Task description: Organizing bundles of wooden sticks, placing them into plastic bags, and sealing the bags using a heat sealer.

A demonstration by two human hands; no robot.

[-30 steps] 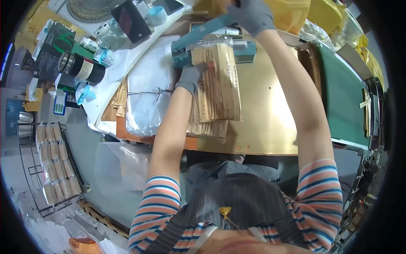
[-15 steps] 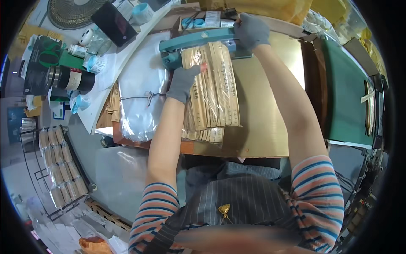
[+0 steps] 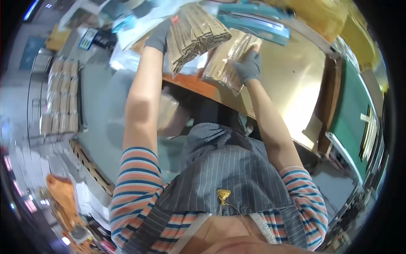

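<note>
My left hand [image 3: 158, 39], in a grey glove with a bare fingertip showing, grips a bundle of brown paper packets [image 3: 196, 31]. The bundle is raised and tilted, and the packets' folded ends face me. Beside it, a second bundle of brown paper packets [image 3: 230, 59] in clear plastic lies at the table's front edge. My right hand [image 3: 249, 65], also gloved, is closed on that bundle's right side. Behind both, a teal bar-shaped device, apparently a bag sealer [image 3: 253, 23], sits on the table [image 3: 292, 76].
A wire rack [image 3: 28, 106] at the left holds several wrapped brown bundles [image 3: 63, 97]. Below the table's front edge is another wrapped bundle [image 3: 168, 111]. Clear plastic bags [image 3: 124, 59] lie left of my hands. A green surface [image 3: 353, 114] stands at the right.
My left hand has lifted its bundle off the lower one and moved it left. My right hand has come from the teal device down to the lower bundle. The view has turned.
</note>
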